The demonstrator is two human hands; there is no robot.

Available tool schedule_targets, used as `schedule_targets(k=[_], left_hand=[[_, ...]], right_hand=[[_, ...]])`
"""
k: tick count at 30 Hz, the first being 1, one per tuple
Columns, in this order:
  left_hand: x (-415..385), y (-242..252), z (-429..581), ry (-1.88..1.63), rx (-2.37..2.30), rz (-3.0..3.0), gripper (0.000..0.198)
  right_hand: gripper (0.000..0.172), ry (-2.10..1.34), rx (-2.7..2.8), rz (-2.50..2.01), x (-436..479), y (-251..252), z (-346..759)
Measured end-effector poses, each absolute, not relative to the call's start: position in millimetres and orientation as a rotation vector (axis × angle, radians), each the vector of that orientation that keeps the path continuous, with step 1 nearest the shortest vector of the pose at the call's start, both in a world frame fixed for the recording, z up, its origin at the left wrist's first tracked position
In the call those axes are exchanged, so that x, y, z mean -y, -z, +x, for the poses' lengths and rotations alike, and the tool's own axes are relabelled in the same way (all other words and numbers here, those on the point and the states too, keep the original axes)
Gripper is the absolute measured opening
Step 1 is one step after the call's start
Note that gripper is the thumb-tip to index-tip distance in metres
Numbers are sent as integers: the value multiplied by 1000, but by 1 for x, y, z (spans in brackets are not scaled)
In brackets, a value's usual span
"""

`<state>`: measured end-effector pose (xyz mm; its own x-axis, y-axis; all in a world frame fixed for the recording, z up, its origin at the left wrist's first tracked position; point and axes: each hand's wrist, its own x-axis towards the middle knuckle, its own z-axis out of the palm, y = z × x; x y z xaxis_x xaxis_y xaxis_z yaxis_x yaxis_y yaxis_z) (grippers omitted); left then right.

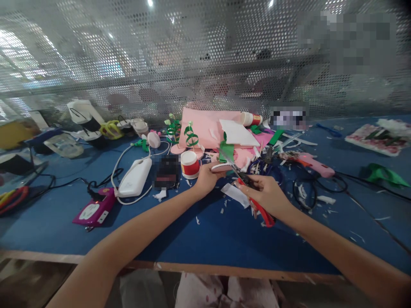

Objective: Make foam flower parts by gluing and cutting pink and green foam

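Observation:
My right hand (268, 194) grips red-handled scissors (257, 204), their blades pointing up and left toward my other hand. My left hand (207, 177) is closed on a small white and pink piece (222, 167) that sits at the scissor blades. A white paper scrap (236, 194) lies just below the blades. A red and white paper cup (190, 164) stands just left of my left hand.
On the blue table (64, 214) lie pink sheets (208, 126), green ribbon curls (192, 136), a pink glue gun (308, 161) with black cable, a white power bank (135, 177), a magenta device (94, 208) and paper scraps. A perforated metal screen (192, 55) stands behind.

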<state>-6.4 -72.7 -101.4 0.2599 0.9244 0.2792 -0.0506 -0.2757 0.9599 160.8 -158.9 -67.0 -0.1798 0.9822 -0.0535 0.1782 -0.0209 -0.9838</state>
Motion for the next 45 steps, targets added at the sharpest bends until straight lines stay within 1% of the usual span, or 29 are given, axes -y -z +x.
schedule_targets(k=[4,10,18,22,34,37,40,45], left_hand=[[70,107,-6,-1216,-856,1416,20],[68,109,-7,-1223,-907,1310,32],[72,103,-10,-1206,-899,1640,21],[73,102,-10,-1172,-880,1712,20],[69,110,-7,-1176,-872,1265,33],[68,111,-7,-1186,-895,1255,32],[68,109,-8,-1206,-905,1385,30],[72,102,-8,-1225,-837,1624,16]], right_hand=[[28,-1294,1465,-1270,158,69,161],[29,-1289,1478,-1269,157,70,162],[29,-1261,1498,-1280,158,71,164],[29,-1253,1489,-1280,158,72,163],[29,-1282,1462,-1272,160,65,159],[29,-1267,1466,-1290,160,65,159],[29,-1234,1493,-1303,161,66,159],[28,-1237,1489,-1303,161,67,160]])
